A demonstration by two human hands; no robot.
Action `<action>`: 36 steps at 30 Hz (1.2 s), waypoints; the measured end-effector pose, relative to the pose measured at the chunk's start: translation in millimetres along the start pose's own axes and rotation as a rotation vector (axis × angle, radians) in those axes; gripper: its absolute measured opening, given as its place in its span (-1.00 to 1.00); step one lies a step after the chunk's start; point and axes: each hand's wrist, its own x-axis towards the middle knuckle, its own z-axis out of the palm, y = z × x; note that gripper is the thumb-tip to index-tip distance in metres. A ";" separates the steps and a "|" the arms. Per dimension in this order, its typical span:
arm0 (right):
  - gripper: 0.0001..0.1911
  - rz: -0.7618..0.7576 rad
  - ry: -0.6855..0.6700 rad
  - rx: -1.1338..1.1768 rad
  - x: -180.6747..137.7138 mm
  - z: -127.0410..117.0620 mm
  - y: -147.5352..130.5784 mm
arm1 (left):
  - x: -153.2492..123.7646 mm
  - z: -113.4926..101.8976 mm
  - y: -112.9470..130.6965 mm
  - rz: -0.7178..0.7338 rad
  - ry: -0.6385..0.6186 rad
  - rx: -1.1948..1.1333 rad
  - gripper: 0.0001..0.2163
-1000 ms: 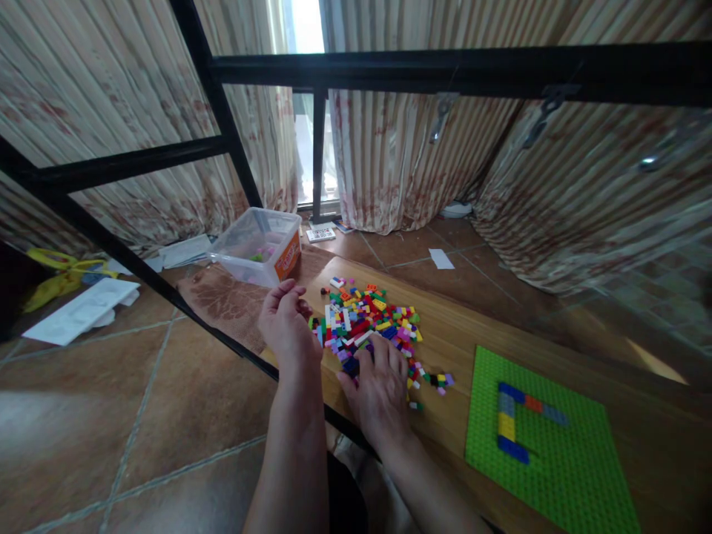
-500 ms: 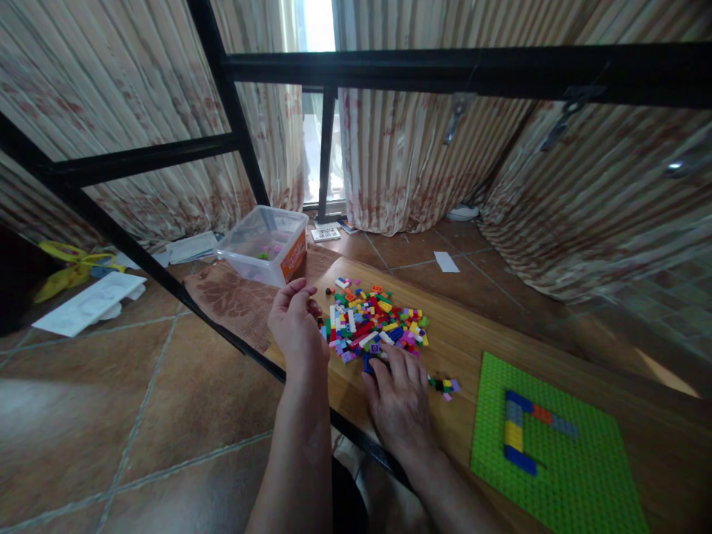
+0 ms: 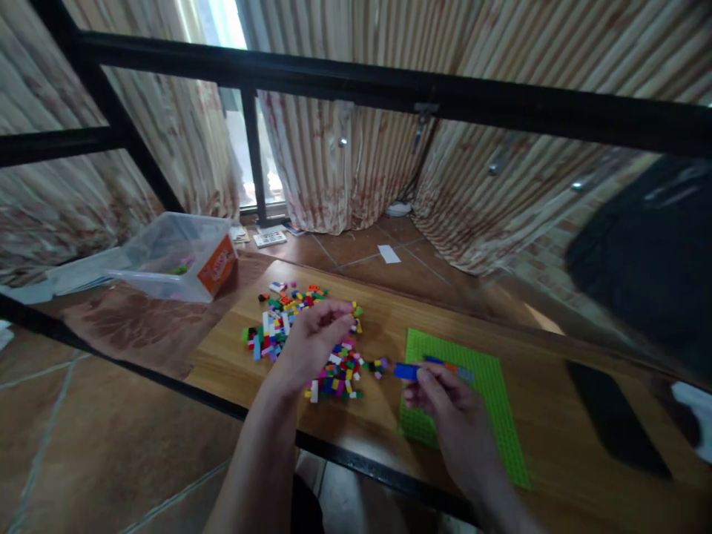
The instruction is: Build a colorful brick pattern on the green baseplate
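My right hand [image 3: 448, 397] pinches a blue toy brick [image 3: 406, 371] between thumb and fingers. It is over the left part of a green baseplate [image 3: 500, 415] and hides some of it. Beyond the hand, part of a row of blue, orange and grey bricks [image 3: 450, 367] shows on the plate. My left hand [image 3: 314, 341] hovers over a loose pile of colourful bricks [image 3: 272, 326]. Its fingers are curled with thumb and fingertips close together; whether anything small is between them is hidden.
A clear plastic box [image 3: 172, 252] with an orange label stands left of the pile on a brown cloth [image 3: 122, 326]. A dark flat object [image 3: 615, 419] lies on the wooden table [image 3: 383, 315] at right. Black metal bars [image 3: 334, 74] cross in front of the curtains.
My right hand has left the pile and moved right to the baseplate with the blue brick. My left hand has moved right over the pile. The view has turned right.
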 end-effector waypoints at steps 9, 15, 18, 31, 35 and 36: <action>-0.60 0.075 0.355 -0.018 -14.8 -119.2 41.0 | -14.7 78.5 -42.9 0.120 -0.439 0.474 -0.86; -0.63 0.079 0.165 -0.088 -18.8 -126.5 46.5 | -23.5 103.9 -53.4 0.142 -0.486 0.658 -0.84; -0.73 0.022 0.101 -0.230 -19.9 -126.5 49.9 | -26.8 112.5 -56.5 0.198 -0.511 0.774 -0.84; -0.82 -0.179 0.031 -0.738 -14.1 -123.3 52.6 | -33.9 119.2 -65.6 0.338 -0.645 1.031 -0.85; -0.81 -0.267 -0.035 -0.840 -14.2 -126.7 51.7 | -35.4 121.9 -65.9 0.331 -0.648 1.044 -0.84; -0.81 -0.286 -0.049 -0.865 -14.0 -126.8 51.4 | -35.6 122.7 -66.1 0.338 -0.652 1.043 -0.84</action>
